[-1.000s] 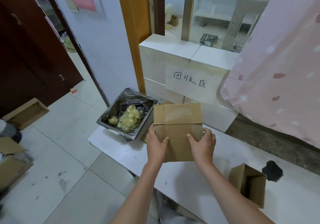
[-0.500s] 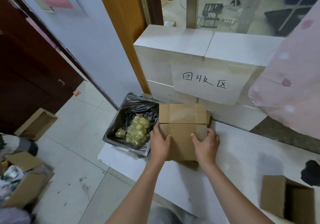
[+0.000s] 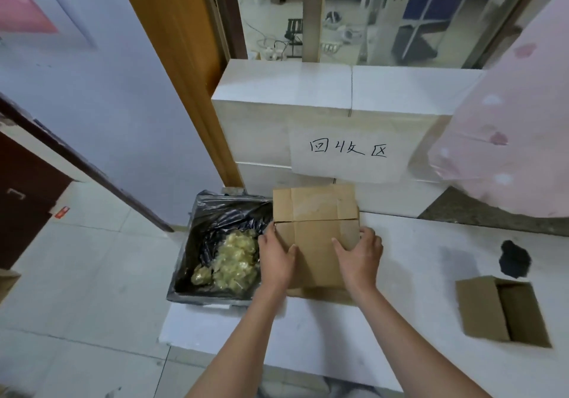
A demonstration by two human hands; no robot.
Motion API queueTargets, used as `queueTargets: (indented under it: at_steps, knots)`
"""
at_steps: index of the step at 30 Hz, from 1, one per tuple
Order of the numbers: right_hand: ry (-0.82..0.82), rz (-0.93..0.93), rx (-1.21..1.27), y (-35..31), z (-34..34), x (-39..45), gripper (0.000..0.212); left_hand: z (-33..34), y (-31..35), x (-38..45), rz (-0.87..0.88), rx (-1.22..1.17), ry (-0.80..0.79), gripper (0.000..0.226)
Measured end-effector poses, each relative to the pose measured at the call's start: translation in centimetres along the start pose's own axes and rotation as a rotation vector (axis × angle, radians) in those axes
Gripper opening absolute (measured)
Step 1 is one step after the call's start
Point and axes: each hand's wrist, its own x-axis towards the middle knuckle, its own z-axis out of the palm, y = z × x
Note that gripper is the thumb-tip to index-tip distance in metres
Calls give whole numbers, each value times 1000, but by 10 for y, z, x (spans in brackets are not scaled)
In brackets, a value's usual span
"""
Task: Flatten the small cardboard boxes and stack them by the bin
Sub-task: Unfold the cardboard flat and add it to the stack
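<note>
Two hands on a flattened box beside the bin

Left hand (image 3: 276,257) and right hand (image 3: 359,254) hold the flattened box (image 3: 317,231) by its side edges, thumbs on top, lying on the white surface (image 3: 400,274) just right of the bin (image 3: 215,243); an open box (image 3: 502,311) stands well apart from the bin.

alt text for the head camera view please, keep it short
Both hands, left hand and right hand, hold a flattened cardboard box on a white surface beside a lined bin. An unflattened open box lies right.
</note>
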Motion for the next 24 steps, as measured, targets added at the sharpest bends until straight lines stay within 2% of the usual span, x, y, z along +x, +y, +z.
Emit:
queueTargets:
  at_steps: [7,13,21,24]
  knots:
    - [157,157,-1,-18,20,-46,67,-32,-18,18,106,94,-204,64]
    - [215,247,-29,-20,23,-63,72,-42,-16,18,177,134,-342,77]
    - [99,263,-150,-6,31,-24,80,-21,-13,33,145,202,-367,70]
    - [56,274,-178,5,36,-2,79,-3,-13,43,117,211,-374,78]
